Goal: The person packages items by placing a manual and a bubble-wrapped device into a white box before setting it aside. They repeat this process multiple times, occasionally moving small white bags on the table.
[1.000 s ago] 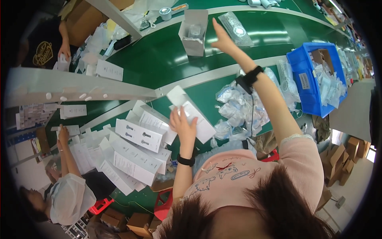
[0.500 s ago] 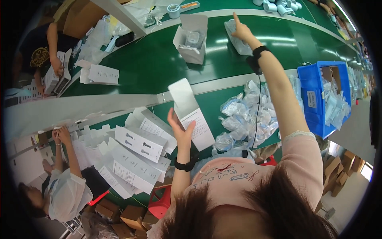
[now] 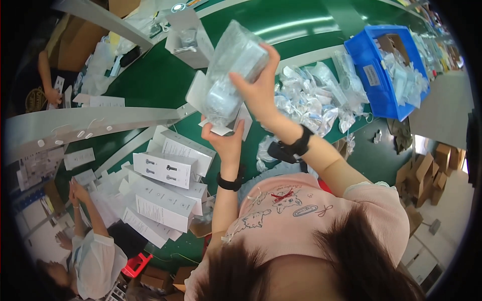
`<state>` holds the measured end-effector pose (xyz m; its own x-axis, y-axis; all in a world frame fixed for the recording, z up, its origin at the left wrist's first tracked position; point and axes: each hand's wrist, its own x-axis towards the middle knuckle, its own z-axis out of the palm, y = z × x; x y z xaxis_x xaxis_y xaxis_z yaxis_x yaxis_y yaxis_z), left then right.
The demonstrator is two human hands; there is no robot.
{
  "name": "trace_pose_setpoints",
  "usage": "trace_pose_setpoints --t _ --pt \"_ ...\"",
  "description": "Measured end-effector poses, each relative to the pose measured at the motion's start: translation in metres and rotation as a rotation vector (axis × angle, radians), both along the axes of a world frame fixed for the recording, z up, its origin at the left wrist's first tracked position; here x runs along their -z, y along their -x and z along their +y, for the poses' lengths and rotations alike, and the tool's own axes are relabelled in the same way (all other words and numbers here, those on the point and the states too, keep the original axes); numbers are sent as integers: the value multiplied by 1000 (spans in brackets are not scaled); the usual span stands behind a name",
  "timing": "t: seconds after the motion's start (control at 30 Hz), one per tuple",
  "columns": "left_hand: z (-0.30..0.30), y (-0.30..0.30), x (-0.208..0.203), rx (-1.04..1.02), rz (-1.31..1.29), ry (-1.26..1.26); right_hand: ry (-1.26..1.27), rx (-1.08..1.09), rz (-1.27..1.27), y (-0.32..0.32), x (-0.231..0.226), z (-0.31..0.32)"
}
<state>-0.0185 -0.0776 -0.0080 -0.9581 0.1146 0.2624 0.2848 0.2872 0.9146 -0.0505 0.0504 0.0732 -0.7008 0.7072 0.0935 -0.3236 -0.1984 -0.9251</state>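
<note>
Bare worktop leaves a hand passage on the left, between the grey metal beam and the upright open box, and another ahead, beyond the heap of bagged parts. That heap and the blue bin obstruct the right; white boxes crowd the near left. The raised bagged item blocks the middle.

Bright indoor light is filling the scene, laying pale streaks of glare across the green table. The clear plastic bag is catching soft highlights. Straight edges are bending toward the dark rim.
</note>
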Motion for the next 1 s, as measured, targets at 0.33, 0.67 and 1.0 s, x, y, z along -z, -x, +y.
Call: trace_pose_setpoints --t 0.33,0.67,1.0 --pt "-20 -11 14 7 67 59 -967 -572 224 -57 26 40" --pt "-19 -5 12 119 50 -491 -1286 -615 -1200 -20 129 187" --pt "-25 10 -22 211 169 -69 -1057 -533 -88 -44 16 129"
